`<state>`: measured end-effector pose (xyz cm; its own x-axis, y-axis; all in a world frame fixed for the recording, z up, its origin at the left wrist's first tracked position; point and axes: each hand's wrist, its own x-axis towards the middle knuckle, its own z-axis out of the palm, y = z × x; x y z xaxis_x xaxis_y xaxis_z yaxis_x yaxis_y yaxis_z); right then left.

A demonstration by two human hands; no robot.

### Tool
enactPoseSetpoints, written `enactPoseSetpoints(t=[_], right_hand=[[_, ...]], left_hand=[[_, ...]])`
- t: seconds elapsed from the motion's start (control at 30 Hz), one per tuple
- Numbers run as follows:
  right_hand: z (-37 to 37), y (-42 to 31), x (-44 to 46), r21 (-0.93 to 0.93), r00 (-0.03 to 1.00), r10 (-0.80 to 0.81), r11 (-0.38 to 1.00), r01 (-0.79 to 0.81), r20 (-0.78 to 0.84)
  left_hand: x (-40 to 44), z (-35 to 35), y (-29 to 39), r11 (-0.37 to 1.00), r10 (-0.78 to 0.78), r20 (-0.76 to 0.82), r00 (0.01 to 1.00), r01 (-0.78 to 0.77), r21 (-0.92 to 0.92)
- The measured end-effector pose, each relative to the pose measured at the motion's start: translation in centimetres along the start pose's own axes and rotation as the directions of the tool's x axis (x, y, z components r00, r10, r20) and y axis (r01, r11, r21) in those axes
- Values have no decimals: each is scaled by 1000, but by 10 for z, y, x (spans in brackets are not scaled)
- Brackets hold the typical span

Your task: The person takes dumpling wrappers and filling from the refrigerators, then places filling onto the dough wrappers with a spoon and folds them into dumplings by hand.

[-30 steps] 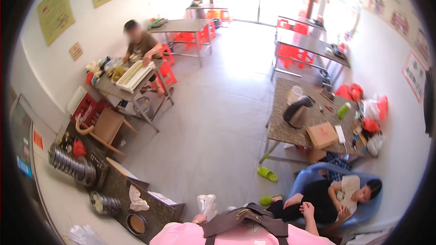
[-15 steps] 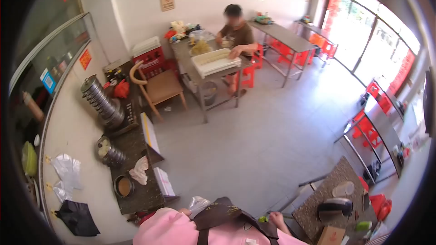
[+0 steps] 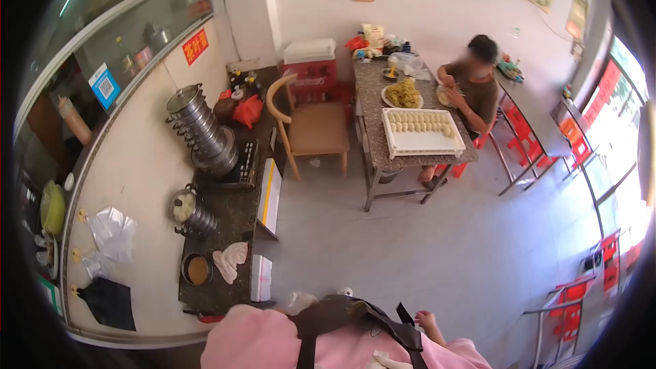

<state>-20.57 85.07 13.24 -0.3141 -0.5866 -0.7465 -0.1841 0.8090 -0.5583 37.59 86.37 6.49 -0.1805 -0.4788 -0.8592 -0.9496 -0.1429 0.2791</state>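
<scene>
At the near edge, see a clear plastic bag (image 3: 301, 302) left of the right hand (image 3: 428, 324), cannot tell the bag's fill or either grip, left hand hidden, and judge the far white tray (image 3: 422, 143) part-filled with dough pieces (image 3: 424, 121), room left.

Holds the right hand (image 3: 427, 319) out beside the dark apron (image 3: 331, 318). Faces, past a bag (image 3: 301, 301), a table (image 3: 372, 89) bearing a tray (image 3: 418, 141) of dough pieces (image 3: 418, 121). Has steamers (image 3: 190, 113) on the counter (image 3: 229, 215) at left.

I cannot see the left hand. Apron (image 3: 335, 318) hides part of bag (image 3: 299, 301). At wall edge of counter (image 3: 229, 294), steamer (image 3: 201, 220) contents too small to identify.
</scene>
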Motion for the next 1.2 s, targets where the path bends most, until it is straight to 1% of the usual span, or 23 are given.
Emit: enactPoseSetpoints(t=[0.03,0.1,0.17,0.2,0.23,0.3,0.37,0.4,0.43,0.5,0.53,0.57,0.63,0.7,0.73,0.77,0.93,1.0,1.03,1.07,1.13,1.17,1.2], right_hand=[[-2,-21,10,-34,1000,9,999,-8,12],[7,-54,31,44,990,-128,991,125,67],[7,-93,51,-6,991,-99,995,100,90],[4,-115,60,-37,994,-79,996,82,79],[-1,-135,68,-111,994,-60,991,69,87],[-9,-164,108,-146,991,-67,986,84,118],[-30,-173,158,-76,983,-57,995,71,173],[-38,-191,173,-94,993,-66,993,75,98],[-40,-210,188,-99,997,-77,992,78,20],[-44,-242,227,180,999,46,983,-47,8],[-44,-257,254,104,1000,18,994,-19,9],[-41,-264,272,16,1000,6,1000,-6,12],[-35,-300,290,38,993,-103,994,101,51],[-16,-358,281,79,998,-61,995,63,-19],[-7,-368,282,106,998,-50,993,53,-26],[5,-374,287,155,998,-34,987,41,-49],[83,-352,277,275,976,179,951,-140,-123],[120,-340,242,335,960,264,917,-218,-98],[132,-341,232,366,951,303,894,-259,-66],[143,-353,216,383,942,326,883,-272,-81],[165,-394,169,310,929,349,903,-298,-126],[154,-338,169,330,919,372,891,-313,-131],[169,-304,177,533,913,398,793,-296,-85]], left_hand=[[7,-20,5,1000,19,11,1000,-19,-14],[17,-81,46,999,33,32,999,-32,-40],[23,-101,50,998,17,30,999,-15,-66],[38,-118,59,940,-166,-2,986,157,-303],[52,-135,65,799,-342,12,940,297,-523],[64,-167,65,578,-296,48,954,219,-786],[58,-235,105,539,-405,168,899,383,-750],[78,-240,100,538,-415,164,895,387,-749],[99,-250,95,573,-415,118,902,360,-736],[119,-295,98,681,-412,0,911,308,-664],[115,-316,103,776,-372,-156,915,215,-593],[116,-342,105,813,-340,-139,930,216,-541],[111,-372,117,844,-308,-72,949,237,-481],[114,-425,127,912,-210,-123,970,149,-383],[125,-444,124,901,-195,-154,968,115,-419],[141,-462,114,950,-138,-148,979,88,-299],[168,-597,80,982,123,-129,984,-102,158],[170,-628,66,1000,-3,-122,993,0,-24],[174,-651,66,1000,-16,-97,995,13,-29],[181,-677,75,1000,2,-74,997,-3,-9],[191,-718,88,974,50,-71,996,-33,223],[214,-726,72,978,108,-201,974,-68,196],[217,-750,74,972,122,-188,975,-79,224]])
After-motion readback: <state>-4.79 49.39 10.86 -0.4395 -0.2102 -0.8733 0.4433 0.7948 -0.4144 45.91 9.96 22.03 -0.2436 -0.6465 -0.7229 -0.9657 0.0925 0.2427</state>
